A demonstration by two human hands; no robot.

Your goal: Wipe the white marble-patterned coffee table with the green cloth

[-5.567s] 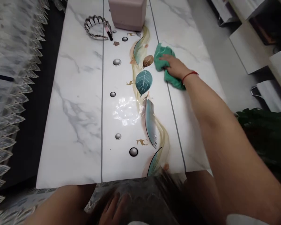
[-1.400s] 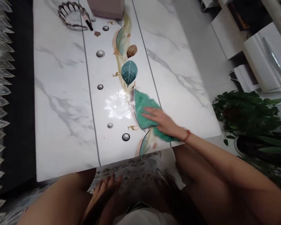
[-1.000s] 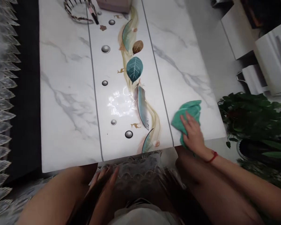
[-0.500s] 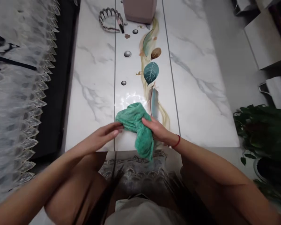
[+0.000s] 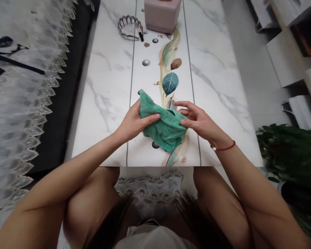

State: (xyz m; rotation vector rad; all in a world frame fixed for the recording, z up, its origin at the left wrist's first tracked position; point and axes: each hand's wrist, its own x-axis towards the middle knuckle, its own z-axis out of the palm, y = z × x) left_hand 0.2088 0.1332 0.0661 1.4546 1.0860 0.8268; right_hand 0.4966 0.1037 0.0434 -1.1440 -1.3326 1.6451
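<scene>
So you've got that green cloth (image 5: 168,129) up near the surface's (image 5: 217,65) near edge, roughly midway between its left and right edges. It's one plain green all over, soft-looking and pretty rumpled, bunched into loose folds with darker shadows in the creases. One corner pokes up at the upper left, and the bottom sags to a rounded point. Can't tell whether it's touching the surface underneath. Your hands are apart, one at each end: your left hand (image 5: 133,121) is clamped on the cloth, thumb across the front. Your right hand (image 5: 200,121) has its thumb on the other end and its index finger stretched past the upper edge, can't tell if that's really a grip. Headband (image 5: 120,30) and pink container (image 5: 162,17) sit well off toward the far end.
</scene>
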